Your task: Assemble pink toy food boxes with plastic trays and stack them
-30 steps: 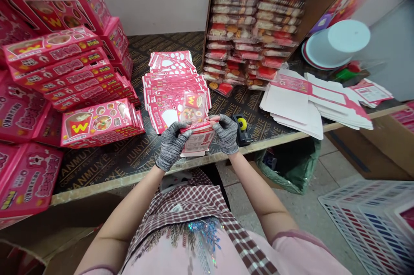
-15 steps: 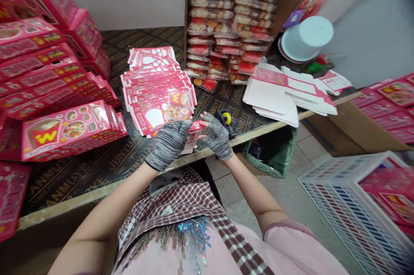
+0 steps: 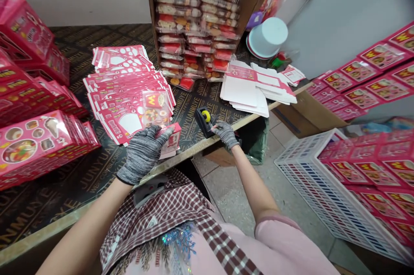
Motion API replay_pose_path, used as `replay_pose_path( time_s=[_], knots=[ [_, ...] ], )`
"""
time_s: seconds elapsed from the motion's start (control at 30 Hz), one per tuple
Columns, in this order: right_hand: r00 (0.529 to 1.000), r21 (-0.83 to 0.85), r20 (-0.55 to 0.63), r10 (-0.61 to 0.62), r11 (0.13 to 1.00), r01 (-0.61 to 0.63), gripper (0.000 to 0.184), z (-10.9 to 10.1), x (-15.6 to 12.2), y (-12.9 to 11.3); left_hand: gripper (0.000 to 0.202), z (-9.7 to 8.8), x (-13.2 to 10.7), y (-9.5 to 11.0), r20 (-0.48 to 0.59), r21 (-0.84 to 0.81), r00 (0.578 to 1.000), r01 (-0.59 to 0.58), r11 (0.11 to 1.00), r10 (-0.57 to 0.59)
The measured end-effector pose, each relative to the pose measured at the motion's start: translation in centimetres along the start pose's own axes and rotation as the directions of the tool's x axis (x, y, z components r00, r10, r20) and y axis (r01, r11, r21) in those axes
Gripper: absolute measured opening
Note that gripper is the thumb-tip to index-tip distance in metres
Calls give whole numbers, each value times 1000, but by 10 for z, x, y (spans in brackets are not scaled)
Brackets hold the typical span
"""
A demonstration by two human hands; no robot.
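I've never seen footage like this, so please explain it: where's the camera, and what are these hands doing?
This is one picture from a camera worn on a person's head, looking down at their own hands. The left hand, in a grey knit glove, holds a small pink cardboard box. The gloved right hand sits beside a black tape dispenser with a yellow roll. On the dark printed plywood table lies a stack of flat pink printed cards; a white plastic crate of pink boxes stands on the floor.
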State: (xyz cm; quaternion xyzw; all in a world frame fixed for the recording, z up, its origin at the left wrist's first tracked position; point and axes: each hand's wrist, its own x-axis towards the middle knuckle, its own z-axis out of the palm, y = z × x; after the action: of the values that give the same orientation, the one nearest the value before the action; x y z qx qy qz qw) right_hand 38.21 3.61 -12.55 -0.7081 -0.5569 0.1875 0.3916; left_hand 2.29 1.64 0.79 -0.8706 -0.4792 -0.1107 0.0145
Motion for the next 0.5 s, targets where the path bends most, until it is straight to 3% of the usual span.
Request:
replay_pose_path(
  time_s=[0.17,0.3,0.4,0.5],
  knots=[
    [991,107,-132,24,994,-10,18,7,-6,1,42,17,-2,-9,-197,-56,979,-55,997,43],
    [963,333,-179,202,933,-134,31,12,-28,8,38,22,-2,-11,-289,-110,956,-84,990,49],
    [949,337,-159,274,918,-209,32,18,-41,10,37,20,-1,-11,-327,-66,942,-106,992,79],
    [935,318,-211,285,925,-211,25,23,-46,8,34,19,-1,-11,-365,-15,925,-121,993,107]
  ],
)
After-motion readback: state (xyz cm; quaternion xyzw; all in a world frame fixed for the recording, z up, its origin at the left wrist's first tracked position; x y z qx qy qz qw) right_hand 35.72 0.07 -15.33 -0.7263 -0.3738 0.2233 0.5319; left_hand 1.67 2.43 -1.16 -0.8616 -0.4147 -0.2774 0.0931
